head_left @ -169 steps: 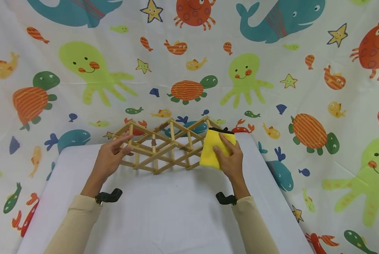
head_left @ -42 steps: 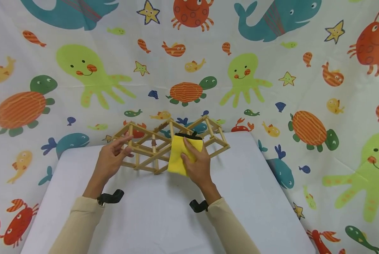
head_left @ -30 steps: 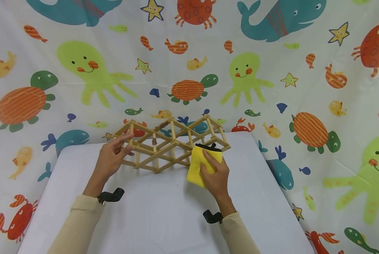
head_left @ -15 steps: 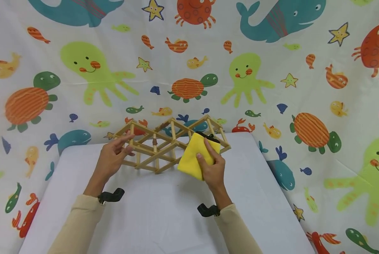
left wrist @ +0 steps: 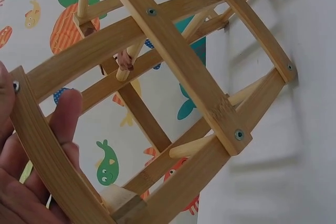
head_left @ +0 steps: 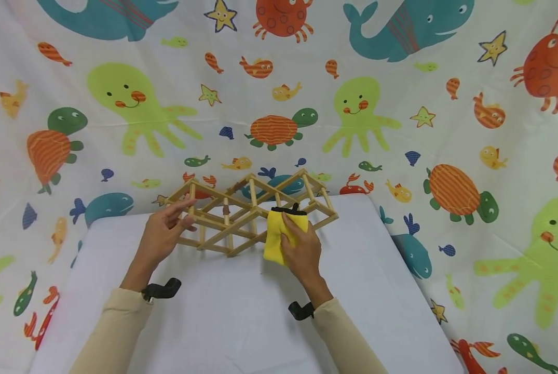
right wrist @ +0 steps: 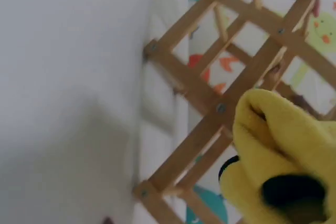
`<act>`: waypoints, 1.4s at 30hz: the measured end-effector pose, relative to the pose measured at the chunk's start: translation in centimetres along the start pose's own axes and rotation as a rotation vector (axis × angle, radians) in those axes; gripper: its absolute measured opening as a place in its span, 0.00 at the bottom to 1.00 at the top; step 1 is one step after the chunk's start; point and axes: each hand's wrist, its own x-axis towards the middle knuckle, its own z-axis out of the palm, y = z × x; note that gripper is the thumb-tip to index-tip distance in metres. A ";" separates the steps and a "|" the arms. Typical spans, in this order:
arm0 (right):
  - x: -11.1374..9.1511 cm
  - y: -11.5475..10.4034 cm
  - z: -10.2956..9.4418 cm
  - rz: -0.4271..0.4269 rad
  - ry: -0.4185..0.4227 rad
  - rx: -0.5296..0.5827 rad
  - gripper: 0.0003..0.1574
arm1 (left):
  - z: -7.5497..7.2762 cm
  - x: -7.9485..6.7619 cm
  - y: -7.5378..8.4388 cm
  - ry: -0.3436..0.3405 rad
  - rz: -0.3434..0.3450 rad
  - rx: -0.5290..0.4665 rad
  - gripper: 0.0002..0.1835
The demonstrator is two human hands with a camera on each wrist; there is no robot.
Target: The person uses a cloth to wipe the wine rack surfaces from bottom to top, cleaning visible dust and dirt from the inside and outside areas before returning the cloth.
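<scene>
A folding wooden lattice rack [head_left: 254,211], made of crossed slats and round dowels, stands at the back of the white table. At its left end my left hand [head_left: 161,235] holds the end slat; the left wrist view shows fingers [left wrist: 65,114] reaching round behind that slat. My right hand [head_left: 303,254] grips a folded yellow cloth [head_left: 274,240] with black edging. The cloth is against the front of the rack, right of its middle, and hides some lower slats. In the right wrist view the bunched cloth [right wrist: 294,137] overlaps a slat joint.
Behind the rack hangs a white curtain [head_left: 166,78] printed with sea animals, close to the table's back edge. The white-covered table [head_left: 241,311] spreads in front of the rack. A brown wrap [head_left: 226,210] sits on one dowel.
Over these seconds my right hand has taken the cloth from the rack's right end to its middle, then back and forth. Since half a second ago it shifted slightly left and down. My left hand stays put.
</scene>
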 end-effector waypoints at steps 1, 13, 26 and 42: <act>0.0 -0.3 -0.1 -0.015 0.010 0.050 0.35 | -0.1 0.0 0.0 0.001 0.001 0.000 0.28; 0.5 -1.7 1.6 -0.072 -0.030 0.119 0.36 | 0.3 0.0 -0.1 -0.018 -0.002 -0.034 0.29; -0.4 -1.8 1.3 -0.117 0.098 0.317 0.34 | 0.0 -0.2 0.6 -0.033 -0.014 -0.006 0.29; -2.8 -3.2 4.0 -0.164 -0.049 0.323 0.35 | -0.5 -0.2 0.5 -0.054 -0.006 0.007 0.28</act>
